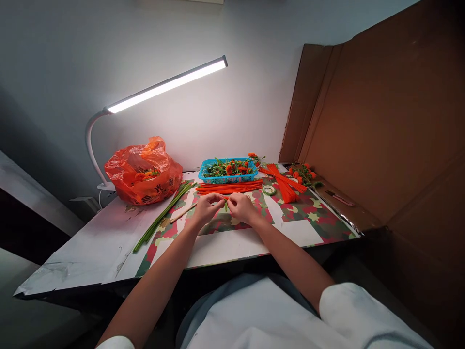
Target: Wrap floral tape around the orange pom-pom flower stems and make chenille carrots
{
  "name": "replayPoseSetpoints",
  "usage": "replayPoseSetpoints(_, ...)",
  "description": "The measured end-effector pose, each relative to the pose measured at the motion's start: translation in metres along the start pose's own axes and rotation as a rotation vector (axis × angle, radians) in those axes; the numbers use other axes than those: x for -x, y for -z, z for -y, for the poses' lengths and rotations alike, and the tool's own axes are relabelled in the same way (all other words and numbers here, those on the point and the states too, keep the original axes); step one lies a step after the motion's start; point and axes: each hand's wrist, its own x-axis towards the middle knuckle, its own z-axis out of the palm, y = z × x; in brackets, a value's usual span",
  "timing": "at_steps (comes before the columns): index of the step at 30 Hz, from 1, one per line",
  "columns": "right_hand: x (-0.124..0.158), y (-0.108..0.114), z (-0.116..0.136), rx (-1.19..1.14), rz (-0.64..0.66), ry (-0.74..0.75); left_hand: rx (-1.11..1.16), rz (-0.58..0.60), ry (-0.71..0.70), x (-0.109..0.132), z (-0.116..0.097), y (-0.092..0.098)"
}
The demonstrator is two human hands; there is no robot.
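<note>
My left hand and my right hand meet over the middle of the table, fingertips pinched close together. Between them shows a small green piece with a bit of orange at its top; both hands grip it. Just behind the hands lies a bundle of orange-red sticks. A blue basket with orange flowers and green stems stands behind that bundle. A roll of pale green tape lies to the right of my right hand. Left of my left hand is a thin wooden stick.
Long green stems lie at the left, near an orange plastic bag of flowers. More orange sticks and loose flowers are at the right. A lit lamp reaches overhead; cardboard walls the right side.
</note>
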Motion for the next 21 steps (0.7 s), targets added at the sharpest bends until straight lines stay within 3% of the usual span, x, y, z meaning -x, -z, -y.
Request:
replayPoseSetpoints(5,-0.004,-0.012,-0.001,-0.098,-0.113,-0.154,0.126,-0.152,0.052,0.0,0.006,-0.017)
replayPoseSetpoints(14,-0.001,-0.015,-0.006,-0.226,-0.096,-0.247,0.388,-0.205,0.232,-0.002,0.011,-0.016)
replayPoseSetpoints(21,0.005,-0.018,0.004,0.07,-0.204,-0.152,0.398,-0.142,0.256,0.002,0.001,-0.024)
